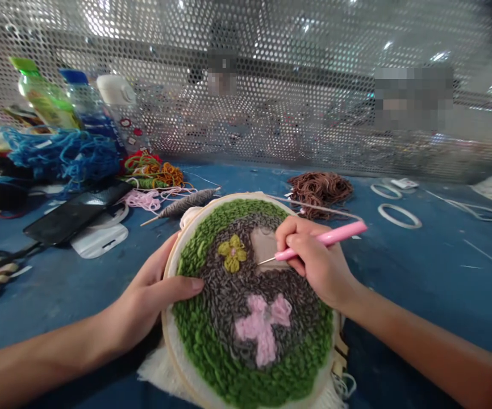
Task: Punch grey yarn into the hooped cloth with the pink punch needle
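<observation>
A round embroidery hoop (170,346) lies in front of me on a blue table (420,272). Its cloth is filled with green loops at the rim, grey-brown stitches inside, a yellow flower (232,253) and a pink flower (262,326). A small bare patch of cloth (267,245) remains near the top. My left hand (152,292) grips the hoop's left edge, thumb on the stitches. My right hand (314,255) holds a pink punch needle (335,234), whose metal tip touches the bare patch.
Tangled blue yarn (65,153), orange and green threads (154,170) and pink yarn (146,199) lie at the back left, with bottles (45,96), a black phone (73,213) and a grey yarn spindle (186,203). Brown yarn (320,190) and white rings (399,216) lie right. A perforated metal screen (271,85) closes the back.
</observation>
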The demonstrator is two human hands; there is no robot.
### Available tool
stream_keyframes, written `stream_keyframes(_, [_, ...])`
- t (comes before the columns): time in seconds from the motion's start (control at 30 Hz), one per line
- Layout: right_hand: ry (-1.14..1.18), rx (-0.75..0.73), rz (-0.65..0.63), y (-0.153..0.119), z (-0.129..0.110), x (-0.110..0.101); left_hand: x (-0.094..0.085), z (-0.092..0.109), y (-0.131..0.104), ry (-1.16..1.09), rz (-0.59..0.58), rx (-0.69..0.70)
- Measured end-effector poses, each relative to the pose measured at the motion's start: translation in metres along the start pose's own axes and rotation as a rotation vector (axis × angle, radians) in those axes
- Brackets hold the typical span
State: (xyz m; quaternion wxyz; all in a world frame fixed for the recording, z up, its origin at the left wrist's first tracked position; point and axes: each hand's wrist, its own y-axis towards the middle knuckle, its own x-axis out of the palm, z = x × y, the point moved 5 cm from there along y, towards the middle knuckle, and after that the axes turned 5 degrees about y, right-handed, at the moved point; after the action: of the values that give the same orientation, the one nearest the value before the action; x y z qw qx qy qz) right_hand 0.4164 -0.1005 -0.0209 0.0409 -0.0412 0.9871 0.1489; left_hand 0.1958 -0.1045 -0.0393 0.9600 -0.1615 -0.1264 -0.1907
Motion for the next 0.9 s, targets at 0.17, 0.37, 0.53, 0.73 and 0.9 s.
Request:
stream_keyframes(0.17, [-0.425, -0.154, -0.300, -0.005, -0.012, 0.027, -0.002, 0.000, -0.002, -0.007, -0.005, 0.013])
stream_keyframes(0.37, [0.042, 0.085, -0.007, 0.006, 0.005, 0.006, 0.000, 0.000, -0.001, -0.024, -0.046, -0.024])
stream_keyframes(0.53, [0.028, 0.060, 0.057, 0.004, 0.004, 0.001, 0.000, -0.001, -0.001, -0.030, -0.030, -0.021])
stream_keyframes(0.73, [-0.386, -0.074, -0.307, 0.002, -0.006, 0.033, 0.000, -0.002, -0.004, -0.039, -0.014, -0.026])
stream_keyframes(0.9, [0.192, 0.095, 0.101, 0.013, 0.011, 0.002, 0.001, -0.001, -0.004, -0.028, -0.033, -0.039])
